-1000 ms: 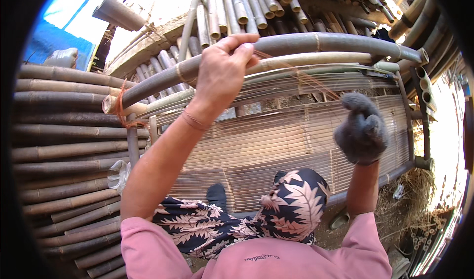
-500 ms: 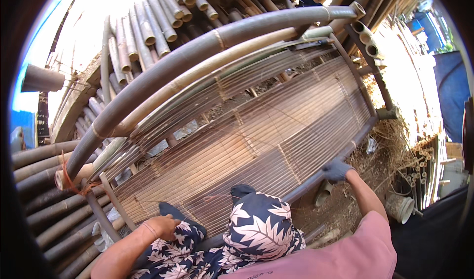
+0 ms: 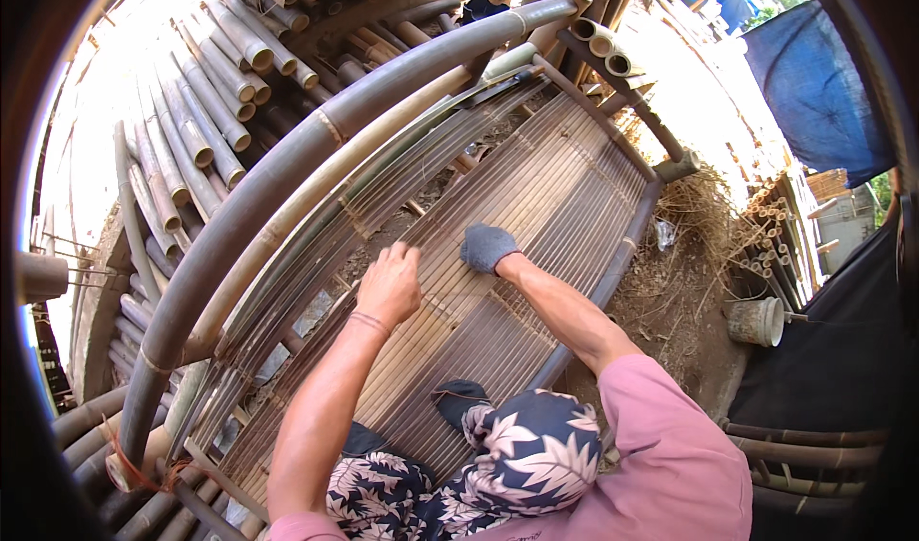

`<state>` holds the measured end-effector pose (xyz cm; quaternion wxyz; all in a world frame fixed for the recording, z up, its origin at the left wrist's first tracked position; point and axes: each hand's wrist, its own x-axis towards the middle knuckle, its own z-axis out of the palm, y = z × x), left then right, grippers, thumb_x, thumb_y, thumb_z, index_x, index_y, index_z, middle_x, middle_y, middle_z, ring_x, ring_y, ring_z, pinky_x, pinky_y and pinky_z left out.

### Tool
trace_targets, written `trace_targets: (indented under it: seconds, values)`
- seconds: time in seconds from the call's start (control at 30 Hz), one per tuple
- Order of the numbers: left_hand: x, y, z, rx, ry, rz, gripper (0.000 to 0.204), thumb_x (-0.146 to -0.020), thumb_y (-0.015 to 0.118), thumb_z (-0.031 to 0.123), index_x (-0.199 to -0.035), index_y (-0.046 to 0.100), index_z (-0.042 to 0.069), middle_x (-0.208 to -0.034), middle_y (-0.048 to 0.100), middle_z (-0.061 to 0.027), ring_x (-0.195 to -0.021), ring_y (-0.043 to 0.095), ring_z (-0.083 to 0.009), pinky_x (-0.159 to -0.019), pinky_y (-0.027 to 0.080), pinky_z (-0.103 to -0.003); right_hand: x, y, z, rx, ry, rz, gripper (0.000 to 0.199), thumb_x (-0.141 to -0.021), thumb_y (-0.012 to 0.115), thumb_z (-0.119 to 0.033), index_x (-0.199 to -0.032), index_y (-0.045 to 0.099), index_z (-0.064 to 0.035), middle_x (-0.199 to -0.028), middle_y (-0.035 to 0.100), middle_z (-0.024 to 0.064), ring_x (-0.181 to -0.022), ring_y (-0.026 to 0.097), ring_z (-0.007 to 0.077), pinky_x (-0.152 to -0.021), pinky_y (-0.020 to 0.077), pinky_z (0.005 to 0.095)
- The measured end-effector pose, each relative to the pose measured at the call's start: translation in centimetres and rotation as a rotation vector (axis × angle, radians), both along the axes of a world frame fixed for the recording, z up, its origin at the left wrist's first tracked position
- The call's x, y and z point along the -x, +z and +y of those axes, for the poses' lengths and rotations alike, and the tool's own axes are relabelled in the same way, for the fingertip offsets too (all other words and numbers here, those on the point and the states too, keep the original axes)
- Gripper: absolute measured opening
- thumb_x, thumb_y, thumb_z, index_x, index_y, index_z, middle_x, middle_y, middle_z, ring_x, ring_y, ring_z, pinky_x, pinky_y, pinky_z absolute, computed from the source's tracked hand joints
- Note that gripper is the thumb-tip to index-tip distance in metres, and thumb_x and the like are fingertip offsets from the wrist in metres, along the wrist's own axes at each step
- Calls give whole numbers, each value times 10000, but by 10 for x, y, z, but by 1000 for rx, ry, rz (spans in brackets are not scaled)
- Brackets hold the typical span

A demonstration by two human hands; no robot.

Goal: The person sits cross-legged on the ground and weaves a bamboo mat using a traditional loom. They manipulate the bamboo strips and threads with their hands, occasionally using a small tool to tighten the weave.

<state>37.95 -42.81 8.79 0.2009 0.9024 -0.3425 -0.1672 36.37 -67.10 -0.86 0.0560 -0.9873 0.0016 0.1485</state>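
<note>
Over a bamboo bench (image 3: pixel 565 196) with a slatted seat, both of my hands reach forward from the lower edge. My bare left hand (image 3: pixel 391 282), with a thin band at the wrist, hovers near the gap between seat and backrest slats; its fingers curl in, and what they hold, if anything, is hidden. To its right, my right hand (image 3: pixel 488 247) wears a dark grey glove and is closed above the pale middle slats. No object shows clearly in it. My feet in dark socks (image 3: pixel 458 402) rest on the seat slats, under leaf-patterned trousers (image 3: pixel 536 436).
A thick curved bamboo rail (image 3: pixel 287 148) arches along the bench's far side. Cut bamboo poles (image 3: pixel 206 101) are stacked beyond it. On the right stand a whitish bucket (image 3: pixel 756 321), dry straw (image 3: pixel 699 206) and a blue tarp (image 3: pixel 814 81). Orange cord (image 3: pixel 134 469) wraps the near-left joint.
My left hand has risen from beside my knee to the seat's middle. My right hand has left the front rail and moved inward over the slats. The view has shifted too.
</note>
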Motion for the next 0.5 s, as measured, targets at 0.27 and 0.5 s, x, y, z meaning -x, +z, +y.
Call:
trace_targets:
  seconds: [0.27,0.5]
  values:
    - [-7,-20,-54,550,-73,55,186,-931,587,142,-1093,616,56,-1090,654,-138,-931,669,-338,-821,541,-441,13,232,29,-306,27,380,390,-974,554,-377,-1138,677,-46,-891,702,97,-748,648,199,-703,550,326]
    - [-33,-49,-32,449,799,75,201,-980,474,113,-1006,625,-18,-1062,624,-182,-885,676,-327,-727,582,-411,-78,361,-28,-299,-482,-281,228,-937,683,-245,-1035,728,-44,-888,695,-1,-757,631,62,-546,516,251]
